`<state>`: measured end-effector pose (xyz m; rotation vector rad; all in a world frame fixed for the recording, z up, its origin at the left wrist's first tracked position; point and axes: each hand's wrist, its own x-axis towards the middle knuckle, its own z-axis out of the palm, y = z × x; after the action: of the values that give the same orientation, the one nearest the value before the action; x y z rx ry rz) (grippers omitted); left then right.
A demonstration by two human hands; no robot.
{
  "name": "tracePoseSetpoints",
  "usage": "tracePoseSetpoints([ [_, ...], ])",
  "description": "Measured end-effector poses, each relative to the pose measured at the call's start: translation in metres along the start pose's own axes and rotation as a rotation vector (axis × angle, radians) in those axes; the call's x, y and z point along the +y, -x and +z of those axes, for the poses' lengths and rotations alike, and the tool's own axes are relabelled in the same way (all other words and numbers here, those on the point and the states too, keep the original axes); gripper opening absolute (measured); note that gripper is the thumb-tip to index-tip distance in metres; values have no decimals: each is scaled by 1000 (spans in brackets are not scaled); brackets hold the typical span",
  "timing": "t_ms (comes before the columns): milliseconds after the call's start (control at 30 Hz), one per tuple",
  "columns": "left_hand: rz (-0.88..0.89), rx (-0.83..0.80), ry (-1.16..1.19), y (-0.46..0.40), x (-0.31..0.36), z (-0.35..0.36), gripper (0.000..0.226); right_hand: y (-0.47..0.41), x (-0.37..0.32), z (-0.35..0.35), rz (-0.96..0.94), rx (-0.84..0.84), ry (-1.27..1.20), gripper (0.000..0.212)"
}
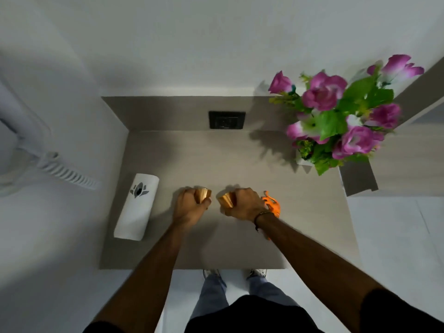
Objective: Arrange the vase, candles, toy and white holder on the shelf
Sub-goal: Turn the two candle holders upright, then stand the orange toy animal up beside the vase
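Observation:
My left hand (189, 205) is closed around a copper-coloured candle cup (203, 193) over the middle of the beige shelf (192, 155). Just to its right, my right hand (245, 204) grips a second copper candle cup (227, 199). An orange toy (272, 204) lies on the shelf behind my right wrist, partly hidden by it. The white holder (137, 206), marked with a dark lotus emblem, lies on its side at the shelf's left edge. A white vase (304, 161) full of pink and purple flowers (336, 111) stands at the back right.
A black wall socket (227, 120) sits on the panel behind the shelf. A white appliance with a ribbed hose (64, 173) is on the left. A grey ledge (359, 177) adjoins the shelf on the right. My feet show beyond the front edge.

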<state>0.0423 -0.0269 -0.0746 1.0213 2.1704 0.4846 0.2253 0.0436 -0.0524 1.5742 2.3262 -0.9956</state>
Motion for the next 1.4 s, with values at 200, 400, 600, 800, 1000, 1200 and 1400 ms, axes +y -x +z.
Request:
tracePoseSetpoints([
  [200,65,27,240,-45,25,-5,38,-37,0,-17,252,275,-323,56],
  [400,191,115,294,-83,51,4,46,-72,4,-31,310,434,-438,47],
  [600,278,117,230,-86,45,10,61,-62,11,-26,292,429,-411,65],
  [800,361,96,-410,-21,-29,40,95,15,42,-25,389,478,-289,69],
  [1000,422,163,-516,4,-57,58,88,64,82,-4,713,219,-460,33],
  [1200,409,173,-516,4,-54,57,88,46,81,0,757,238,-690,30],
  [1400,419,180,-542,-1,-58,59,89,-7,69,-48,673,685,-617,28],
])
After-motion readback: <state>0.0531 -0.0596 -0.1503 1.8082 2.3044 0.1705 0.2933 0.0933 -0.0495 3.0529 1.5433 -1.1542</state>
